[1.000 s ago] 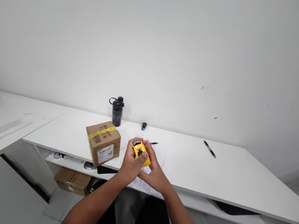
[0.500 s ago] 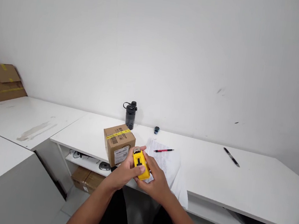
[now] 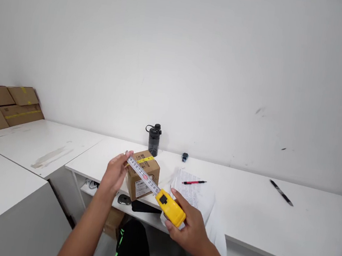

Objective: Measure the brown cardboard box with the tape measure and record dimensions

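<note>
My right hand (image 3: 189, 229) grips a yellow tape measure (image 3: 171, 208) in front of the white desk (image 3: 257, 213). Its blade (image 3: 143, 174) is drawn out up and to the left. My left hand (image 3: 116, 174) pinches the blade's end near the top left corner of a small cardboard box (image 3: 145, 179) that stands near the desk's front edge. The blade runs across the front of the box.
On the desk lie a printed sheet (image 3: 195, 193) with a red pen (image 3: 193, 182), a black bottle (image 3: 154, 139), a small blue object (image 3: 185, 157) and a black pen (image 3: 281, 192). Stacked cartons (image 3: 3, 105) sit at the far left. More boxes stand under the desk.
My hands have parted: the left drew the blade out to the left while the right moved down and right with the case. The view swung left.
</note>
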A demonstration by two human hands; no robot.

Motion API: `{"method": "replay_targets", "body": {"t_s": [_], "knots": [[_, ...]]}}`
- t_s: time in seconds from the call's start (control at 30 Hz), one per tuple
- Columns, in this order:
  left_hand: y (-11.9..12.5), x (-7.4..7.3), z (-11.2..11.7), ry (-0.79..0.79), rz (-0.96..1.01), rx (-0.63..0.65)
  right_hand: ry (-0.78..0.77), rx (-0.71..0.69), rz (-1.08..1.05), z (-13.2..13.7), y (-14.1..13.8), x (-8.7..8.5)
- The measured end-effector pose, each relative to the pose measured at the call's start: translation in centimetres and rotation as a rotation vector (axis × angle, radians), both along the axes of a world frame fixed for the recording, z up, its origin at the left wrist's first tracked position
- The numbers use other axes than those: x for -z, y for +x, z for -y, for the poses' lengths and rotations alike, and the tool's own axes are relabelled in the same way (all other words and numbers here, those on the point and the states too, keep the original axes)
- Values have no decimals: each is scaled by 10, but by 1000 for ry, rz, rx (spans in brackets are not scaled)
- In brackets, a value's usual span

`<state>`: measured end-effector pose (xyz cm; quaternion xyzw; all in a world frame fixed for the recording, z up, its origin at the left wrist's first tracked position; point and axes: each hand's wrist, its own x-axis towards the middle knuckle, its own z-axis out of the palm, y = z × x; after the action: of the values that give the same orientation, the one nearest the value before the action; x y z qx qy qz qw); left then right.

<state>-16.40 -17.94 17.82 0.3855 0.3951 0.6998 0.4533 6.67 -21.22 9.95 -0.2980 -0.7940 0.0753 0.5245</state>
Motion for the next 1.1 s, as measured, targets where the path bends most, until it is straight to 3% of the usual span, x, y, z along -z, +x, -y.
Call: {"method": "replay_targets", "body": {"t_s": [0.07,0.17,0.23,0.37,0.53,0.8,0.97,1.1], "knots": [[-25,-1,-32,-15,-80,-93,-118,54,-39,9,5,12],[-54,4,-81,-124,-574,-367,-281,163,-124,30,2,31],[-63,8,-106,-199,-758,-373,-323,227,-164,44,-7,40],[-64,17,-135,-333,-975,-224,-335,316,-187,56,-34,42],[-64,30,-146,-402,-1156,-93,-356,376,-101,31,-54,20],[-64,39,-137,-267,-1206,-124,-411,401,193,-38,-90,-18],[-64,44,-135,-197,-1106,-113,-462,388,216,-47,-94,-15],[-63,38,-133,-136,-938,-161,-481,285,42,-51,-79,-2]]}}
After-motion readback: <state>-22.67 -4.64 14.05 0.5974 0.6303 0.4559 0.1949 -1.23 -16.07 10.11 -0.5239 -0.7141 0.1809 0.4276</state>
